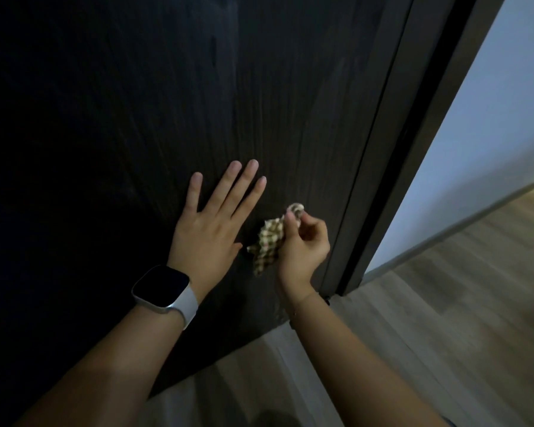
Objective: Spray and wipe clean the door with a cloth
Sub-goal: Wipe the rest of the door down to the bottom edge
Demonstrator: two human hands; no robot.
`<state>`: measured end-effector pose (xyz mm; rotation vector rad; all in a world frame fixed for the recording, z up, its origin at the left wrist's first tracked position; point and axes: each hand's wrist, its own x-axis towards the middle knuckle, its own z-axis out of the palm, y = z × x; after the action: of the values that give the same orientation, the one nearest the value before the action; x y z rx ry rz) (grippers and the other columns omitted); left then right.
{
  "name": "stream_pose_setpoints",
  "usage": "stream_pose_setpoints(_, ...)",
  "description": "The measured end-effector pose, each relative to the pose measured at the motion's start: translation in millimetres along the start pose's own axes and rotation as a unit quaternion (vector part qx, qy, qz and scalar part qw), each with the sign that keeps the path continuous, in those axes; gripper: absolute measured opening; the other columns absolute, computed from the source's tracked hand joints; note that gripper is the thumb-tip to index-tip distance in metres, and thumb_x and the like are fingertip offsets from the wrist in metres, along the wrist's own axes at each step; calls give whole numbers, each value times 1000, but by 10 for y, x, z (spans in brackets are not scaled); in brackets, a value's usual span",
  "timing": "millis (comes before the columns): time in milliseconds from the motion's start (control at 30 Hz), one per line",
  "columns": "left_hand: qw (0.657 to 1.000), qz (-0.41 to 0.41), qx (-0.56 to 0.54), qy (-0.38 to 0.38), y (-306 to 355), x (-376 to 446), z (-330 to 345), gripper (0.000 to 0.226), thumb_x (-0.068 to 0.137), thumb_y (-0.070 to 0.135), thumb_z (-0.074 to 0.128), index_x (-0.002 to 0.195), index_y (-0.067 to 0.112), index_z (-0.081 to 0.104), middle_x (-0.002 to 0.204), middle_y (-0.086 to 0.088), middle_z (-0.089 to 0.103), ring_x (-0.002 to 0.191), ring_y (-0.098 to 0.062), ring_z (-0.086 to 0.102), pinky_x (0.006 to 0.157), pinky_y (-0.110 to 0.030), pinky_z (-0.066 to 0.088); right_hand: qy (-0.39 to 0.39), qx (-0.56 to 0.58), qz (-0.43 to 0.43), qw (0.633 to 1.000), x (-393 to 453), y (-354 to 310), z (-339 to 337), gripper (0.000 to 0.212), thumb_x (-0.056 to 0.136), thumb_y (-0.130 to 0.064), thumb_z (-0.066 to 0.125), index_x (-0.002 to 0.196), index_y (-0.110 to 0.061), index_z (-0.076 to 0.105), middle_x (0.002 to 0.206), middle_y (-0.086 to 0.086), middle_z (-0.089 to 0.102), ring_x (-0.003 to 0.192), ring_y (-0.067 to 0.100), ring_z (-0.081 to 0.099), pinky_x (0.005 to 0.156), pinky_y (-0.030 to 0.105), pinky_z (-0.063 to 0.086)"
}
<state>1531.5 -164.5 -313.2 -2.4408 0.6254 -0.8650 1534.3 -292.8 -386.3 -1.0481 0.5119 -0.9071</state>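
Two hands were at work low on the dark wood-grain door [198,87], which filled the upper left and centre of the frame. No spray bottle was in view, so spraying looked finished or set aside for now, and the job seemed to be in its wiping stage. Faint pale streaks ran down the panel in the upper centre, possibly drying smears; how much of the surface had been covered could not be told in the dim light.

The left hand [211,223], just left of centre, lay flat against the door with fingers straight and slightly spread, a smartwatch [164,288] on its wrist. The right hand [302,245], just right of it, pinched a bunched checked cloth [267,241] between thumb and curled fingers, the fabric against the panel near the door frame [383,149]. Both forearms reached up from the lower edge of the frame. Pale wooden flooring [444,303] lay at lower right.
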Motion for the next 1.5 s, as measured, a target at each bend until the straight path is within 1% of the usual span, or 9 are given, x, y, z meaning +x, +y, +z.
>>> stream_pose_setpoints(167,1000,-2,9,5,2,-23,25,119,77,59,65,152,17,-18,155,-12,-33,141,-30,-33,108,-58,-23,-15,-19,-9,1000,51,137,-115,14,85,2,69,80,-10,64,80,4,68,80,9,65,80,26,55)
stream_pose_setpoints(400,999,-2,31,11,26,-10,22,119,78,62,61,151,16,-21,155,-13,-33,141,-31,-31,108,-59,-22,129,-41,234,963,95,623,-441,14,88,-7,69,77,-14,63,84,9,68,96,33,68,86,44,57)
stream_pose_setpoints(667,999,3,30,18,14,-12,21,119,76,61,63,153,17,-17,156,-12,-31,142,-30,-30,110,-59,-19,-14,18,85,996,-6,178,-137,16,84,7,67,76,-6,63,76,4,66,74,7,65,75,23,53)
stream_pose_setpoints(867,999,0,28,16,22,-15,11,118,78,59,63,152,17,-18,156,-12,-31,142,-30,-30,108,-58,-22,88,-29,230,969,-112,528,-359,19,87,-5,69,72,-15,62,81,7,67,85,23,64,90,51,54)
stream_pose_setpoints(1033,1000,5,12,19,1,-6,5,120,75,57,67,153,17,-16,157,-11,-30,144,-29,-27,109,-58,-22,-16,20,102,994,-97,157,-130,15,86,3,68,76,-8,64,78,4,67,79,10,65,78,24,56)
stream_pose_setpoints(1133,1000,4,17,16,2,-6,-2,119,76,57,66,153,17,-16,156,-11,-31,144,-28,-28,108,-57,-23,17,2,170,985,-82,412,-297,20,86,5,66,73,-10,60,75,3,64,79,14,62,73,19,54)
stream_pose_setpoints(1267,1000,4,23,16,2,-7,6,119,76,58,66,153,18,-16,155,-11,-32,142,-29,-31,108,-57,-24,94,-24,298,949,-161,806,-510,22,87,-2,67,72,-15,58,81,8,64,89,28,61,91,46,54)
stream_pose_setpoints(1400,1000,7,18,16,2,1,15,118,76,57,67,153,18,-13,156,-10,-32,142,-28,-31,108,-57,-24,112,8,231,966,-127,577,-260,17,90,-5,65,79,-16,59,89,11,65,89,24,62,93,53,52)
stream_pose_setpoints(1500,1000,9,8,25,-1,0,31,118,75,56,68,154,18,-11,157,-10,-30,142,-27,-30,108,-56,-24,48,41,88,994,-78,106,3,9,88,-1,66,84,-8,63,86,7,66,86,15,64,88,36,55)
